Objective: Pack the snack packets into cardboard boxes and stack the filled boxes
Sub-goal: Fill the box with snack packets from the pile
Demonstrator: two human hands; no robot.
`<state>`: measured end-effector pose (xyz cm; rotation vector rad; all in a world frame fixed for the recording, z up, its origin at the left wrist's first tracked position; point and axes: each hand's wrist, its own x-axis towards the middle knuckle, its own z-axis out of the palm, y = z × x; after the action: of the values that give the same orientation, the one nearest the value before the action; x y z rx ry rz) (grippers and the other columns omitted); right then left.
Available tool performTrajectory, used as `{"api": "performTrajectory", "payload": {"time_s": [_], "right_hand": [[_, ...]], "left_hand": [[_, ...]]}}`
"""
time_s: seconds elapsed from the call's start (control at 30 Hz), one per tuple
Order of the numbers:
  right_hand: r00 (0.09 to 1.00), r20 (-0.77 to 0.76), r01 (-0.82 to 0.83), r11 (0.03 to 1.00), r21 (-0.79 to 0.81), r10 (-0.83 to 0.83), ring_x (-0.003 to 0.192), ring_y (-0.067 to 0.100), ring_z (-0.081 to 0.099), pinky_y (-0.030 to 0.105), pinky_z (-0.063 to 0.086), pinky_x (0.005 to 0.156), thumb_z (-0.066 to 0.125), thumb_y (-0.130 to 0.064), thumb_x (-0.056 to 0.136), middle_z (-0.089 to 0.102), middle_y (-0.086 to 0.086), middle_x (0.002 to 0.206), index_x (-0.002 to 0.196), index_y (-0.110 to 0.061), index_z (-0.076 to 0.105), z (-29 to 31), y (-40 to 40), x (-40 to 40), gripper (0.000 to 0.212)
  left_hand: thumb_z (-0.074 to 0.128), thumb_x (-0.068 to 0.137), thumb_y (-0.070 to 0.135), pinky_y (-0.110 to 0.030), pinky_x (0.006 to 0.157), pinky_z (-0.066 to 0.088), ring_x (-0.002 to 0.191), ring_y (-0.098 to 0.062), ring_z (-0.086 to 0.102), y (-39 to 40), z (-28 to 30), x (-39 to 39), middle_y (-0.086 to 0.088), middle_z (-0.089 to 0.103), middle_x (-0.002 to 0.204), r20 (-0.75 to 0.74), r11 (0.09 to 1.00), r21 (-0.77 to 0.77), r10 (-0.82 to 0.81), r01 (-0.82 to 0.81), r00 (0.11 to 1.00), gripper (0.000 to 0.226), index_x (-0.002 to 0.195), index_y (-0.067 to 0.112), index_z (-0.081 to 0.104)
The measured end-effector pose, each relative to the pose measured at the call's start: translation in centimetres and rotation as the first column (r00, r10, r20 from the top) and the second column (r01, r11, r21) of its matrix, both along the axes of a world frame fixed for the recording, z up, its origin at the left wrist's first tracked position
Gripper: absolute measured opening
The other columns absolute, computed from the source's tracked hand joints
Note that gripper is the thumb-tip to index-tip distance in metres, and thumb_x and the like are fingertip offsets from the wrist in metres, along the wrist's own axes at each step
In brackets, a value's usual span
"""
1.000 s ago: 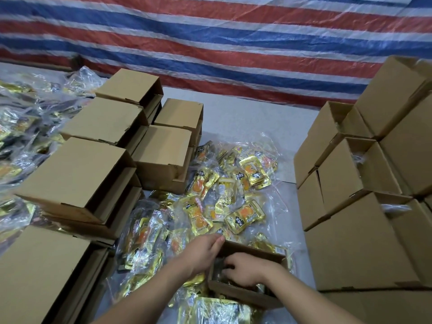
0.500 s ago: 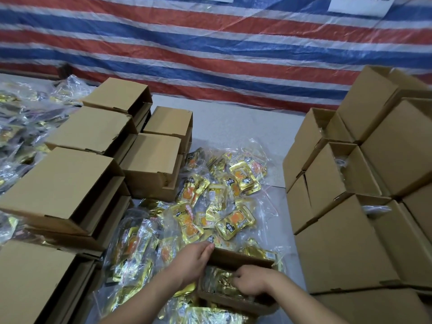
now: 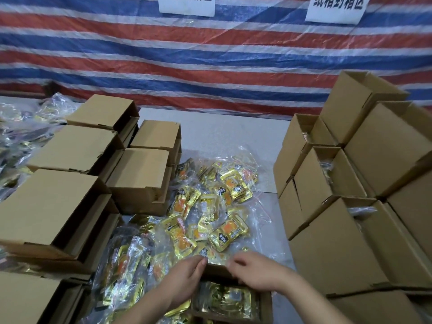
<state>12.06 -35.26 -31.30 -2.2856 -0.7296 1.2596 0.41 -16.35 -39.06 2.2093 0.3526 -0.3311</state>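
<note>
A small open cardboard box [image 3: 266, 306] sits at the bottom centre with gold snack packets [image 3: 225, 298] lying inside it. My left hand [image 3: 187, 275] rests with fairly straight fingers against the box's far left rim. My right hand [image 3: 258, 272] curls its fingers over the far rim beside it. Just beyond the box, a loose pile of gold and orange snack packets [image 3: 211, 206] in clear plastic bags covers the middle of the grey table.
Stacked cardboard boxes [image 3: 53, 206] line the left side, several with open sides. A taller stack of boxes [image 3: 339, 242] stands on the right. More bagged packets [image 3: 21, 136] lie at the far left. A striped tarp [image 3: 210, 66] hangs behind.
My right hand has come up out of the box's inside to its far rim. My left hand has shifted from the box's left side to the far rim. The view has tilted upward.
</note>
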Motion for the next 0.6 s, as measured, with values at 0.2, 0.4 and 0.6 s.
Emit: {"api": "performTrajectory", "payload": {"time_s": [0.2, 0.4, 0.6], "right_hand": [[0.920, 0.043, 0.377, 0.908, 0.181, -0.391, 0.083, 0.006, 0.061, 0.022, 0.046, 0.069, 0.046, -0.046, 0.102, 0.067, -0.009, 0.097, 0.094, -0.038, 0.060, -0.3, -2.0, 5.2, 0.018], [0.723, -0.081, 0.684, 0.695, 0.223, -0.686, 0.094, -0.005, 0.053, 0.019, 0.039, 0.069, 0.043, -0.049, 0.102, 0.056, -0.022, 0.104, 0.096, -0.039, 0.053, -2.3, -2.2, 9.6, 0.015], [0.556, -0.152, 0.820, 0.509, 0.263, -0.817, 0.105, 0.008, 0.058, 0.036, 0.048, 0.092, 0.047, -0.044, 0.101, 0.062, -0.012, 0.112, 0.096, -0.037, 0.057, -4.6, -2.0, 12.9, 0.013]], "left_hand": [[0.033, 0.105, 0.049, -0.018, 0.085, 0.046, 0.100, -0.004, 0.058, 0.4, 1.2, 5.3, 0.010, 0.065, 0.111, 0.021, 0.999, 0.043, -0.014, 0.013, 1.000, 0.036, 0.118, 0.029, 0.060], [0.039, 0.105, 0.038, -0.033, 0.097, 0.046, 0.117, -0.025, 0.058, -0.4, 0.7, 18.0, -0.011, 0.059, 0.135, 0.023, 0.982, 0.189, 0.002, -0.006, 1.000, 0.043, 0.136, 0.010, 0.052], [0.045, 0.102, 0.031, -0.034, 0.088, 0.049, 0.113, -0.033, 0.060, -1.6, -2.4, 29.2, -0.017, 0.059, 0.129, -0.108, 0.955, 0.295, 0.072, -0.037, 0.991, 0.044, 0.138, 0.005, 0.042]]}}
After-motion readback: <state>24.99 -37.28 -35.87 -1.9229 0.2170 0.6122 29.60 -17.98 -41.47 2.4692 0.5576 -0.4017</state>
